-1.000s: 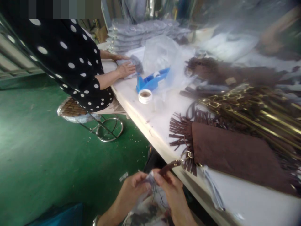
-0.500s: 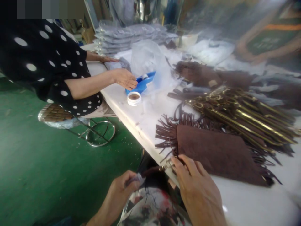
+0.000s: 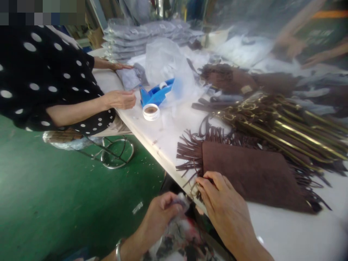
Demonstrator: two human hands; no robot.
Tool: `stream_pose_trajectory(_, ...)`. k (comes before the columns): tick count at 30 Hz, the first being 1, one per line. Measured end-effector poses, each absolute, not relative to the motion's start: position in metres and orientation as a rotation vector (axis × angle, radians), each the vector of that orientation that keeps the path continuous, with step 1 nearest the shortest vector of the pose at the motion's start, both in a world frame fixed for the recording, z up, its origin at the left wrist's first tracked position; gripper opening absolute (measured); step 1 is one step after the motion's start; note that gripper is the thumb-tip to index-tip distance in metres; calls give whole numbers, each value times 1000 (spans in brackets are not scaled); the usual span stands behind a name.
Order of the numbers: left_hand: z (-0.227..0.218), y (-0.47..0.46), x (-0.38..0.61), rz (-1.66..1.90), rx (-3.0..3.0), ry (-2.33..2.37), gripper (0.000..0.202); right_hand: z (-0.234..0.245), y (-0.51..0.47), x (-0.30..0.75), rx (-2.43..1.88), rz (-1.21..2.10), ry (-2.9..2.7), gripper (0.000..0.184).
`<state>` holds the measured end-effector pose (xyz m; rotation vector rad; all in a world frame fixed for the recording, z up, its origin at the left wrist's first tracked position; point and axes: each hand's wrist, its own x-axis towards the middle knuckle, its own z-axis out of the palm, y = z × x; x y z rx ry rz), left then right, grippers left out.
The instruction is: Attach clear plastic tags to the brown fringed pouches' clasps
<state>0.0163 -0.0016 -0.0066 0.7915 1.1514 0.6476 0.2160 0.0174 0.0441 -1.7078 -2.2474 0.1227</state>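
— White table [image 3: 285,232] over a green floor [image 3: 54,203]. What is closest?
— The left hand [image 3: 160,214], below the table edge. It is closed in a pinch on a small greyish scrap [image 3: 182,200].
— And the right hand [image 3: 228,214]?
— Just beside it, palm down, fingers bent. The tips are at the metal ring [image 3: 194,188] on the near corner of the brown fringed bag [image 3: 244,174]. Whether they grip the ring, I cannot tell. The bag lies flat on the table, stretching right from that hand.
— Beyond that?
— A heap of brown straps with gold chains [image 3: 285,123]. Then a roll of tape [image 3: 151,111] and a blue tape dispenser [image 3: 157,95], with a co-worker's hand [image 3: 121,99] near them, loosely curled. Stacked packets [image 3: 141,36] lie at the back.
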Motion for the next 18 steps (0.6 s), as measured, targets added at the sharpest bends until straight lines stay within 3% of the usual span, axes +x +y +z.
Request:
stream_pose_trajectory(7,22,4,29,637,459,1024,36,43,16,218,-1706,196,-2201,23)
stream_pose_trajectory(18,27,23,57,692,563,1199,29,49,18,228,-1610,554,-2106,32)
